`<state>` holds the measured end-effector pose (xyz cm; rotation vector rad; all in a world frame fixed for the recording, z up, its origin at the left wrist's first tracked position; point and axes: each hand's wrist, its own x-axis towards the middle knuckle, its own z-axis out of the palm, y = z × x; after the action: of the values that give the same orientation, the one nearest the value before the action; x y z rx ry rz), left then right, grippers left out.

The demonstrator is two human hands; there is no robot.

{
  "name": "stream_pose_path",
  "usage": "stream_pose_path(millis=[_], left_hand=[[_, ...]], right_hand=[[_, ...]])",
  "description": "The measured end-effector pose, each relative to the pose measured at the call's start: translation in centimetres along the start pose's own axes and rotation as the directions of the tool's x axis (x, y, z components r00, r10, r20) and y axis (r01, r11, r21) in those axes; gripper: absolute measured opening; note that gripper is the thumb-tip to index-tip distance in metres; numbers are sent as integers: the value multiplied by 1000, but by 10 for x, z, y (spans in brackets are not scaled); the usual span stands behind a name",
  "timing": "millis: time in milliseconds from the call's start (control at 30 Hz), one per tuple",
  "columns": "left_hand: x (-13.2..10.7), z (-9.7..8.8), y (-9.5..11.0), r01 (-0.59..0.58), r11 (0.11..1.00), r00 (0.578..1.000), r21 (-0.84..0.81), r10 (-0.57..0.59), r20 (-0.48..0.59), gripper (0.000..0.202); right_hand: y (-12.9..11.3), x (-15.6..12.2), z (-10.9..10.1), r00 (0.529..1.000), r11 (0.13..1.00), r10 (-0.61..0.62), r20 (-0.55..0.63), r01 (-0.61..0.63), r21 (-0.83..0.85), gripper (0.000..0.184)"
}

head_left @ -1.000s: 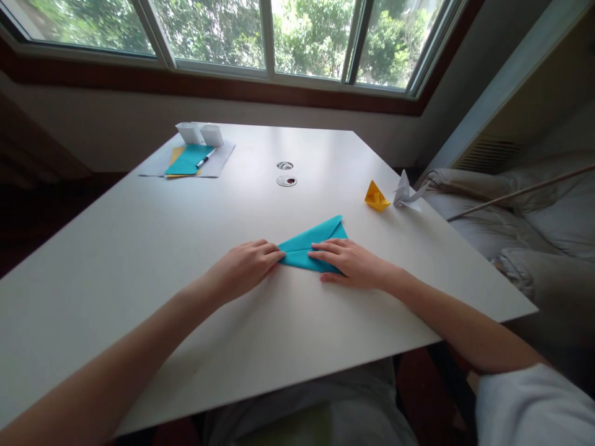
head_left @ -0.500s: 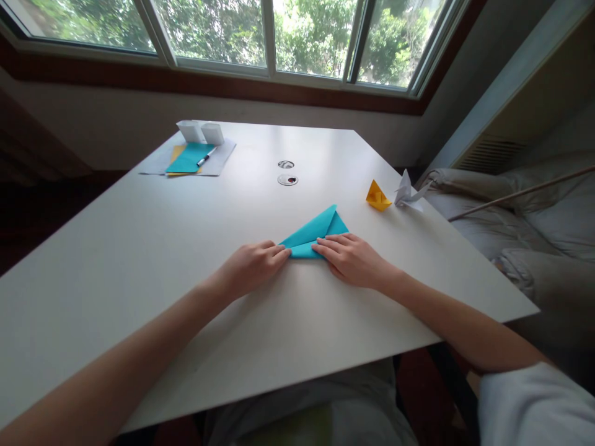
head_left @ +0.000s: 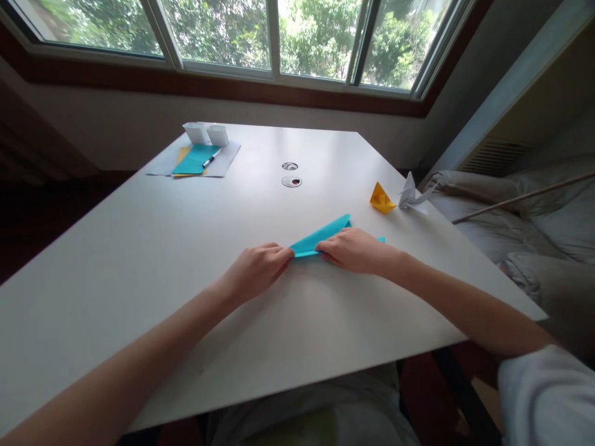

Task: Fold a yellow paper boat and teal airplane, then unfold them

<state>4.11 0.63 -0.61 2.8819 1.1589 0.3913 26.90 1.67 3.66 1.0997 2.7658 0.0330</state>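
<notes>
A folded sheet of turquoise paper (head_left: 320,236) lies slantwise at the middle of the white table (head_left: 223,210), its upper flap lifted toward the window. My left hand (head_left: 263,267) pinches the pointed left end between thumb and fingers. Over the right part rests my right hand (head_left: 351,249), its fingers closed on the near edge of the paper. A small turquoise corner shows beyond the right wrist. Much of the paper's right side is hidden under that hand.
Right of the paper stand a yellow paper boat (head_left: 382,199) and a white paper crane (head_left: 409,193). Two round discs (head_left: 291,181) lie farther back. At the far left are stacked coloured sheets (head_left: 193,161), a pen (head_left: 212,158) and white paper boxes (head_left: 217,135).
My right hand has shifted slightly right and closed on the paper's near edge. The paper has turned and its flap now stands raised. My left hand still holds the left tip.
</notes>
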Motion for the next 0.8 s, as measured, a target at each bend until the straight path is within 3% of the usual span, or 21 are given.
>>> stream_pose_path(millis=[200, 300, 400, 500, 600, 700, 800], left_hand=[[-1, 0, 1, 100, 968, 994, -229, -110, -29, 20], [-1, 1, 0, 128, 945, 990, -301, -142, -23, 22], [1, 3, -3, 133, 933, 989, -335, -148, -20, 25], [2, 6, -5, 91, 958, 994, -271, -102, -28, 27], [2, 5, 3, 64, 993, 997, -99, -67, -24, 29], [-3, 3, 24, 49, 995, 999, 87, -49, -6, 33], [-9, 5, 50, 67, 988, 996, 143, -75, 54, 40]], right_hand=[[15, 13, -29, 961, 952, -60, 271, -27, 304, 27], [30, 26, -25, 954, 927, -81, 290, -35, 375, 27], [44, 37, -13, 965, 907, -121, 233, 12, 421, 23], [52, 42, -3, 976, 898, -118, 182, 27, 439, 21], [53, 41, 4, 983, 893, -104, 152, 25, 450, 19], [52, 37, 9, 987, 883, -101, 124, 32, 467, 18], [50, 36, 13, 990, 877, -92, 109, 29, 479, 17]])
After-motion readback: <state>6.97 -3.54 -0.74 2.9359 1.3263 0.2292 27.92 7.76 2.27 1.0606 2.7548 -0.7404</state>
